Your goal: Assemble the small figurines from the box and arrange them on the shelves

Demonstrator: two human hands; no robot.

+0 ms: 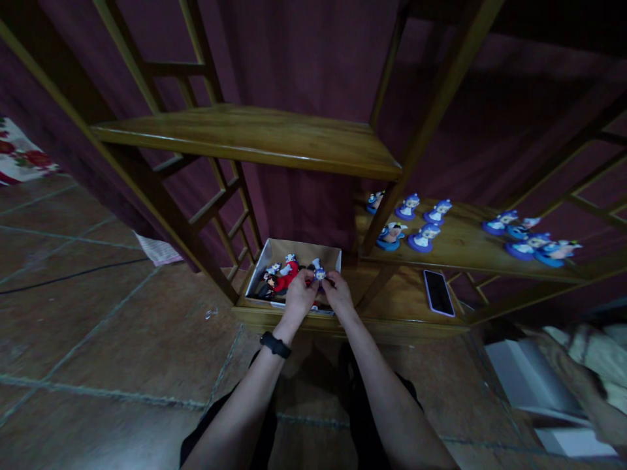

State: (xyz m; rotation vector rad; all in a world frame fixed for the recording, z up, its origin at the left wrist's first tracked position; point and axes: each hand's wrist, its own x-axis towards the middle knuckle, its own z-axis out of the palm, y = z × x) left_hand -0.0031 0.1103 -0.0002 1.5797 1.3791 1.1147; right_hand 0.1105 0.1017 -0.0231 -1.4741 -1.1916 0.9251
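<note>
My left hand (300, 295) and my right hand (337, 293) meet over the front edge of an open cardboard box (304, 249) on the lowest shelf. Between their fingertips they pinch one small blue and white figurine (319, 273). A black band sits on my left wrist. Inside the box lie several more small figurines (280, 275), some red, some dark, some white.
A wooden shelf unit (264, 137) stands against a dark red curtain. Several blue figurines (410, 222) stand on the middle shelf at right, with more (531, 240) further right. A phone (437, 292) lies on the lowest shelf. White boxes (531, 382) sit on the tiled floor at right.
</note>
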